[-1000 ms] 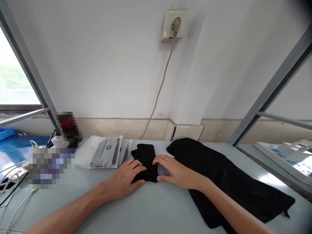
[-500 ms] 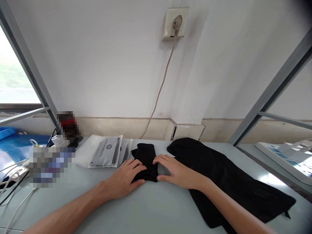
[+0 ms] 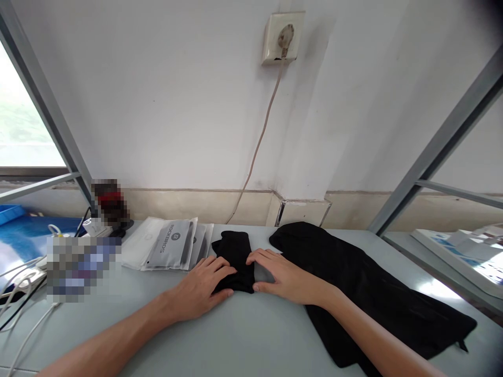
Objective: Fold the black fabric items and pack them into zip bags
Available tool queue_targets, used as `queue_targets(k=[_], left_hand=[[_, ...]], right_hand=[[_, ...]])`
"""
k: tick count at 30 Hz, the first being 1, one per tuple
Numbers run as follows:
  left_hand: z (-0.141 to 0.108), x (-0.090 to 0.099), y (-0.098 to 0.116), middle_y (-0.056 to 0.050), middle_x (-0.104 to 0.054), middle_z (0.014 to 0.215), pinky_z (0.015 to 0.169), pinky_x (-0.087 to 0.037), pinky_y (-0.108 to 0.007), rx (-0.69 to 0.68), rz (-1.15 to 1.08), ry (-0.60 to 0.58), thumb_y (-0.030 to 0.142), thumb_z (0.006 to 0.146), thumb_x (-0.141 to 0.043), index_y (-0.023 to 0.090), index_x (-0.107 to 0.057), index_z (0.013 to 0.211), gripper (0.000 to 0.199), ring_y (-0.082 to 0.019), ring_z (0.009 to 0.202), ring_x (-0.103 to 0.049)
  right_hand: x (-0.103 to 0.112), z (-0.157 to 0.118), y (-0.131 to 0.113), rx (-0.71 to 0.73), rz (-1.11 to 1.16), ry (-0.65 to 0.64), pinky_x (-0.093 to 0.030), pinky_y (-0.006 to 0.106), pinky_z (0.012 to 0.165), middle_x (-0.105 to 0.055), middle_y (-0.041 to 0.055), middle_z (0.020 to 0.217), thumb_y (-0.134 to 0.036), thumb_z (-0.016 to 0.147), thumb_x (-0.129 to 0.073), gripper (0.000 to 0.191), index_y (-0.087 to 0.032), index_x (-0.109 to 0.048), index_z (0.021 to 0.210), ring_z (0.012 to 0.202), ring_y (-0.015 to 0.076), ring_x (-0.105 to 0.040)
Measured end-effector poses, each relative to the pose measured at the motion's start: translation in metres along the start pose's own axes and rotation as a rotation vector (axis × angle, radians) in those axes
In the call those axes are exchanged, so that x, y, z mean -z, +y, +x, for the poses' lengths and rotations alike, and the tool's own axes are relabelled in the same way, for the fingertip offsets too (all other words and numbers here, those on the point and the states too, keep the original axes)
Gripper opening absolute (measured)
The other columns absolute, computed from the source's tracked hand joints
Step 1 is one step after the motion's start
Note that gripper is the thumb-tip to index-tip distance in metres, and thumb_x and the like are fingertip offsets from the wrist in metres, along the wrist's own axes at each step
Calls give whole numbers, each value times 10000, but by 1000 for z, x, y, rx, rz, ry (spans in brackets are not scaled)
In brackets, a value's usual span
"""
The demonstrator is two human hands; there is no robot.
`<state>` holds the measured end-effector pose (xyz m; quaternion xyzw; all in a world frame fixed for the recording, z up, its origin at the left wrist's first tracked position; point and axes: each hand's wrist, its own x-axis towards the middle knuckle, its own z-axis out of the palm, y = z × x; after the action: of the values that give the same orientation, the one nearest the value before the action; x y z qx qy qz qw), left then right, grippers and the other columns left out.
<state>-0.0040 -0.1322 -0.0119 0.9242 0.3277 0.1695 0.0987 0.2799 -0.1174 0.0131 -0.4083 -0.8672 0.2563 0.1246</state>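
A small folded piece of black cloth (image 3: 236,251) lies flat on the grey table (image 3: 243,335) between my hands. My left hand (image 3: 204,285) rests on its left side, fingers over the fabric and thumb apart near its front edge. From the right, my right hand (image 3: 279,275) touches the cloth's edge with its fingertips, thumb and fingers spread with bare table showing between them. To the right, partly under my right forearm, a larger black garment (image 3: 353,277) is laid out; its front end runs out of view.
Several clear packages with grey printed inserts (image 3: 168,243) lie behind my left hand. White cables and power strips (image 3: 27,280) crowd the left edge. A cord (image 3: 259,141) hangs from a wall socket (image 3: 283,39). Metal frame posts (image 3: 436,141) stand on both sides; papers (image 3: 463,256) lie far right.
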Motion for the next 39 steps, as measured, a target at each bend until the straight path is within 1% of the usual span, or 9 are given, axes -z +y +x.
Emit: queue_targets(k=[7,17,24,30,39], left_hand=[[0,-2,-3,-74,-608,1300,999,-481,-432,-15,-10,20,323,1049,-572,267,-552,1397,353,-263,1120,-572],[-1,-1,-3,-74,-600,1326,1022,-477,-441,-1,-8,-11,308,1045,-580,265,-540,1409,369,-269,1148,-566],[-1,-1,-2,-79,-611,1318,1020,-486,-441,-16,-17,20,332,1052,-565,267,-552,1403,357,-269,1146,-579],[-1,0,-1,-73,-613,1316,1014,-489,-436,-6,-9,6,312,1038,-591,261,-552,1398,365,-270,1144,-584],[0,-1,-2,-75,-599,1328,1007,-479,-436,-4,-12,-4,328,1054,-564,271,-533,1417,368,-271,1142,-570]], right_hand=[[-1,1,0,2,0,1,-425,460,1069,-607,50,1321,-471,965,-660,388,-313,-566,1306,1228,291,-535],[-1,1,1,6,-5,3,-427,460,1064,-605,51,1319,-483,969,-648,382,-319,-566,1304,1222,291,-534],[-1,1,1,6,2,6,-429,460,1064,-607,59,1328,-497,972,-634,393,-318,-567,1315,1230,296,-533],[-1,0,0,10,-2,11,-437,462,1061,-608,58,1330,-500,972,-631,386,-323,-575,1309,1226,299,-540],[-1,0,0,4,-8,7,-438,467,1055,-608,65,1324,-517,971,-625,396,-313,-577,1307,1214,301,-541]])
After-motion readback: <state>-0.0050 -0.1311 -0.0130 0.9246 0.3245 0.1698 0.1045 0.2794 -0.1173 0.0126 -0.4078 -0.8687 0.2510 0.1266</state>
